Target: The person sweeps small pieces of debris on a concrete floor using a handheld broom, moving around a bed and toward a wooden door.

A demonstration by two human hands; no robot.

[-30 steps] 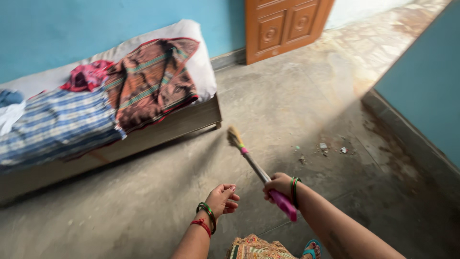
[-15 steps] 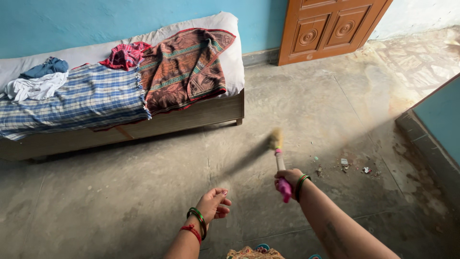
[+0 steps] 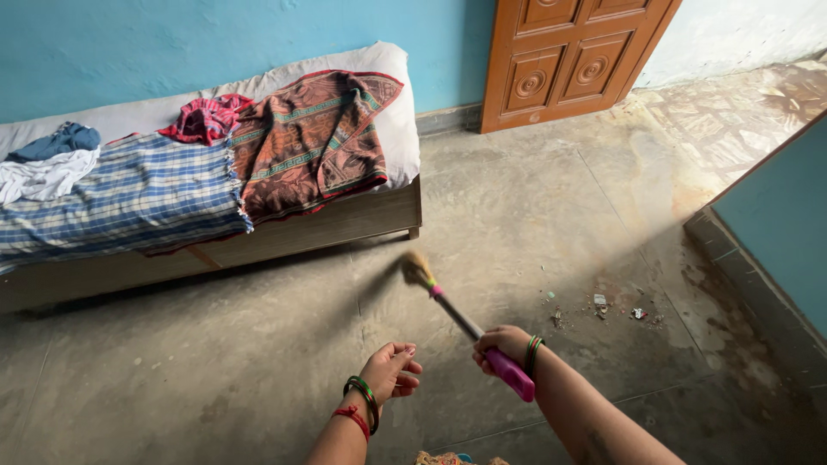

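The right hand (image 3: 502, 343) is closed in a fist around the pink plastic grip of a short broom with a metal shaft and straw-coloured bristles (image 3: 465, 323); the broom angles up and to the left from the hand, its blurred bristle head raised above the grey concrete floor (image 3: 258, 344), short of the bed. The left hand (image 3: 392, 370) holds nothing: palm turned up, fingers loosely curled, it hangs over the floor just beside the broom handle without touching it. Both wrists carry green bangles, the left also a red thread. No container is in view. A small scatter of litter and dust (image 3: 603, 306) lies on the floor to the right of the broom, well clear of the bristles. A low wooden bed with a white mattress (image 3: 379, 129) stands along the blue wall (image 3: 172, 43), carrying a blue checked cloth (image 3: 129, 202), a brown patterned shawl (image 3: 314, 142), a red garment (image 3: 202, 120) and white and blue clothes (image 3: 47, 159) at the left edge. A carved orange-brown wooden door (image 3: 568, 60) stands beyond. The bed's left end is cut off, and the litter is too small to identify.
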